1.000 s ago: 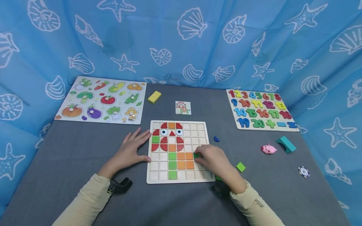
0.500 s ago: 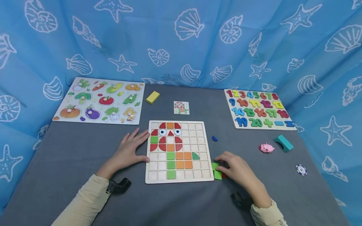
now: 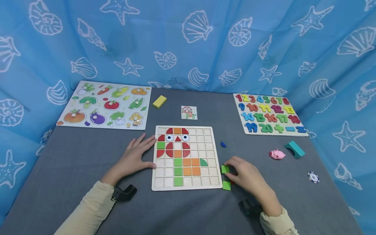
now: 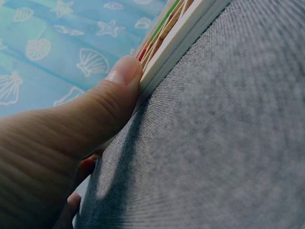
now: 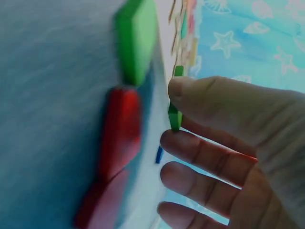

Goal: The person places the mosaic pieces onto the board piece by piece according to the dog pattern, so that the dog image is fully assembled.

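A wooden grid board [image 3: 205, 183] lies flat, bearing red, orange and green tiles and two eye discs [image 3: 169, 137]. My left hand [image 3: 133, 158] rests along its left side with fingers spread, the thumb [image 4: 125, 71] touching the board's edge. Just off the right edge, my right hand [image 3: 246, 174] pinches a light green square tile [image 3: 225, 169] between thumb and forefinger, its other fingers loosely bent. Below that, another green square tile [image 3: 226, 185] lies on the cloth. Red pieces [image 5: 120, 133] sit under the right hand, mostly hidden from the head view.
Behind the board lies a small pattern card [image 3: 189, 112] near a yellow block [image 3: 159, 101]. A vegetable puzzle [image 3: 102, 94] is back left, a number puzzle [image 3: 271, 114] back right. To the right are a blue piece [image 3: 223, 144], pink pig [image 3: 277, 154], teal arch [image 3: 294, 149] and chip [image 3: 313, 177].
My right hand has let go of a dark green quarter-circle on the board and moved right to the loose tiles. It now pinches one green square, drawn apart from the other. The left hand stays.
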A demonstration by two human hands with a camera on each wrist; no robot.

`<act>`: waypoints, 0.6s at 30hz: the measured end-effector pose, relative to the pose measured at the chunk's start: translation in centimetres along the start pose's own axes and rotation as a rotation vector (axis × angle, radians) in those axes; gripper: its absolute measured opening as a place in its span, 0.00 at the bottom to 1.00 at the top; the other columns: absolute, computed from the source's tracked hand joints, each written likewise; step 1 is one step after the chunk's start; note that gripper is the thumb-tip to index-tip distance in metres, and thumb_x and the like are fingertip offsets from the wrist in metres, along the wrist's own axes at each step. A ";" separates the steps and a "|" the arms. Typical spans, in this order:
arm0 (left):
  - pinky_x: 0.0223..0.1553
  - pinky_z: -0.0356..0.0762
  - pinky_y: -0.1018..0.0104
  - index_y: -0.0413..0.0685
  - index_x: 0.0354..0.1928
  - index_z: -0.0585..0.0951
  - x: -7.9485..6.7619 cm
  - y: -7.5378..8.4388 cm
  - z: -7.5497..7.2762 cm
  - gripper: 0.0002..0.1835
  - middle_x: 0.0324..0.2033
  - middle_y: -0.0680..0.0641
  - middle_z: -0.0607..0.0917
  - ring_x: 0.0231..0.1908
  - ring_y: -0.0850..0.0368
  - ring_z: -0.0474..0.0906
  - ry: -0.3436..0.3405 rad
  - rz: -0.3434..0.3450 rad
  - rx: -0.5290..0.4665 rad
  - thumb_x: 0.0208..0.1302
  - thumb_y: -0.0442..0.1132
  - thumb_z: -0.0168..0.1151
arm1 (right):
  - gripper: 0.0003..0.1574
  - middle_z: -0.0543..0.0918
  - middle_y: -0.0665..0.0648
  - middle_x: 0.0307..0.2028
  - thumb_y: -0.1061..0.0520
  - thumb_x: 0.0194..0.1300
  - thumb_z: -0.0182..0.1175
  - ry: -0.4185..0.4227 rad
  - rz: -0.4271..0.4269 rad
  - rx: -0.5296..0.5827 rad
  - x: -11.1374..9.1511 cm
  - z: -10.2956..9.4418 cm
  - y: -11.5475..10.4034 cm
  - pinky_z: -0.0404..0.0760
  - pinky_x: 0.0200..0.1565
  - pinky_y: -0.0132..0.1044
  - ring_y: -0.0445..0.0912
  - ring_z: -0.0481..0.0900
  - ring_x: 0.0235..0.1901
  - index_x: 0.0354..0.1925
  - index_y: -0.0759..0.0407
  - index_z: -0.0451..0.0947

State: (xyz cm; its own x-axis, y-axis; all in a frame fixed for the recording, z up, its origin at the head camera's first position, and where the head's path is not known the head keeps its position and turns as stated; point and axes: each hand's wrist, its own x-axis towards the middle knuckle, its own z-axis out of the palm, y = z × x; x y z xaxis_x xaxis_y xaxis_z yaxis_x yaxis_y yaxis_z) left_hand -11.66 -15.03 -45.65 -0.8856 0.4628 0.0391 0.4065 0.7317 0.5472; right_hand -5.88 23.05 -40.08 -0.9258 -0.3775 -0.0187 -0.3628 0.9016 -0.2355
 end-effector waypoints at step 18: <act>0.62 0.33 0.43 0.53 0.67 0.57 0.1 0.3 -0.2 0.53 0.67 0.51 0.56 0.67 0.46 0.38 -0.015 -0.019 -0.005 0.38 0.66 0.64 | 0.11 0.76 0.43 0.31 0.49 0.48 0.67 0.017 -0.226 0.006 2.6 1.2 -4.1 0.75 0.31 0.32 0.34 0.71 0.28 0.34 0.46 0.80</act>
State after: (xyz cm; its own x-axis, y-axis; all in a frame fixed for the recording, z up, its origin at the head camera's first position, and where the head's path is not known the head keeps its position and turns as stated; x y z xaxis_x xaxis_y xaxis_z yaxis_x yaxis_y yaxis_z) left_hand -11.67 -14.88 -45.29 -0.8894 0.4568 0.0161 0.3889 0.7378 0.5518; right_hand -6.67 18.08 -40.35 -0.8228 -0.5661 0.0512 -0.5606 0.7934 -0.2373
